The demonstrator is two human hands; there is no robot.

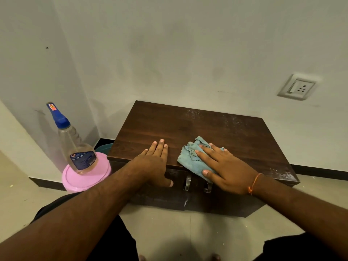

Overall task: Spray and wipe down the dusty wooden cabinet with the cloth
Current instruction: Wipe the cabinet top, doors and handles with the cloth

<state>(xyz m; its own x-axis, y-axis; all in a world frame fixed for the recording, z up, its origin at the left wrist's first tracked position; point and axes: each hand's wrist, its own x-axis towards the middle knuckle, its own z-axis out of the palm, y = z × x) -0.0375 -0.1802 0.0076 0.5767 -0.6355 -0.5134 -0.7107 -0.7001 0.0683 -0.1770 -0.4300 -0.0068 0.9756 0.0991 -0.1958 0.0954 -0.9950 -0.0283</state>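
Note:
A low dark wooden cabinet [222,129] stands against the wall, with pale dust on its back and right parts. A crumpled light blue cloth [190,157] lies at the front edge of its top. My right hand [224,166] presses flat on the cloth with fingers spread straight. My left hand [156,159] rests flat on the cabinet top to the left of the cloth, thumb hanging over the front edge. A clear spray bottle [75,142] with a blue nozzle stands to the left on a pink lid.
The pink lidded bucket [94,178] sits on the floor beside the cabinet's left side, with a teal tub [102,147] behind it. Two metal handles [187,182] stick out of the cabinet front. A wall socket [297,87] is at the upper right. My legs are below.

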